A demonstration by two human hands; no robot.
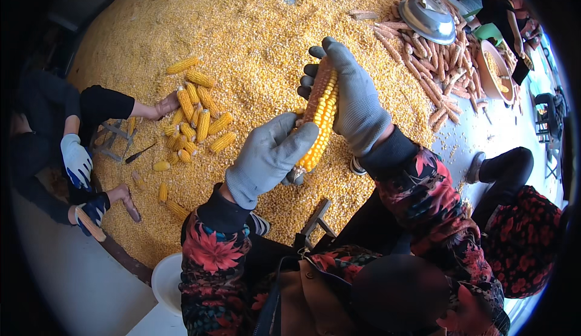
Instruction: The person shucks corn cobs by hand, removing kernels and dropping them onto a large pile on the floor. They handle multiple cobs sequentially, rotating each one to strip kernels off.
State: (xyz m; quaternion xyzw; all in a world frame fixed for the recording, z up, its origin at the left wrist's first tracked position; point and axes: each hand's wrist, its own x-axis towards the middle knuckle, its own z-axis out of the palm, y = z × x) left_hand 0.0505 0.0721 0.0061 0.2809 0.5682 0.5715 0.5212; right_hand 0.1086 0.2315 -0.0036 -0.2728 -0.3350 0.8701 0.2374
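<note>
Both my hands wear grey coated work gloves and grip one ear of yellow corn (325, 118) in front of me. My left hand (272, 154) holds its lower end, thumb laid along the kernels. Around the upper end is my right hand (352, 95), its fingers behind the ear. The left side of the ear shows bare reddish cob; rows of yellow kernels still cover the right side. Beneath my hands spreads a broad layer of loose corn kernels (254, 63). Part of the ear is hidden by my thumbs and palms.
Several unshelled ears (203, 125) lie left of my hands, near a screwdriver-like tool (140, 153). Stripped cobs (435, 63) are heaped at the upper right beside a metal basin (426, 20) and a pink tub (494, 75). Gloved co-workers sit around; a white bucket (165, 281) stands lower left.
</note>
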